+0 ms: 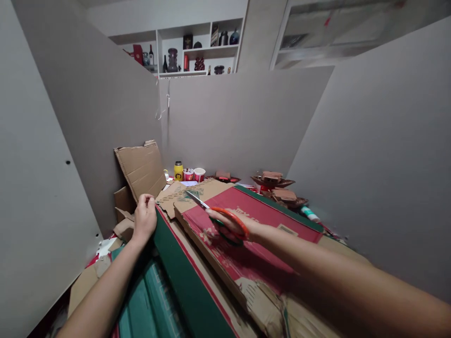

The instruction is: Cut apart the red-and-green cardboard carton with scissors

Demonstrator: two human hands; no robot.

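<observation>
My right hand (232,223) grips a pair of scissors (230,220) with orange and dark green handles. Its blades point up and to the left, over the cardboard, and look closed or nearly so. Beneath lies a large red printed cardboard sheet (253,216) with a green edge strip and torn brown sides. With fingers curled, my left hand (144,218) pinches the far end of a long dark green cardboard strip (179,267) edged in red. That strip slants towards me, beside the red sheet.
Brown cardboard (141,166) leans against the left grey panel (91,103). Behind the work stand a yellow bottle (178,171) and two paper cups (199,174). Boat-shaped brown models (273,178) and a white-and-teal tube (310,214) lie at right. Teal material (148,300) is below my left arm.
</observation>
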